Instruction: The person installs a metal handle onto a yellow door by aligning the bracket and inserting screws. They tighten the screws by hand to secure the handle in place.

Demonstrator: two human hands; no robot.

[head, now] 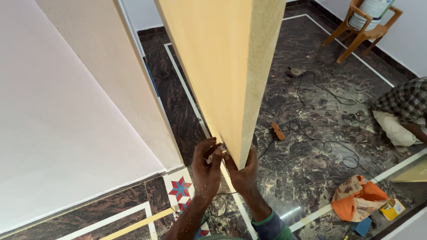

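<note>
A tall pale-yellow door panel [222, 58] stands on edge in front of me, reaching down to the dark marble floor. My left hand [206, 166] pinches a small pale object [219, 148] against the panel's face near its bottom. Cupped around the panel's lower edge beside it is my right hand [243, 172], steadying it. Both hands touch each other low on the panel. What the small object is, I cannot tell.
A white wall [66, 111] and door frame stand close on the left. Another person [407, 111] crouches at right. Black cables [320, 138] and a small tool [278, 131] lie on the floor. An orange bag [358, 198] sits lower right, a wooden chair [364, 26] far back.
</note>
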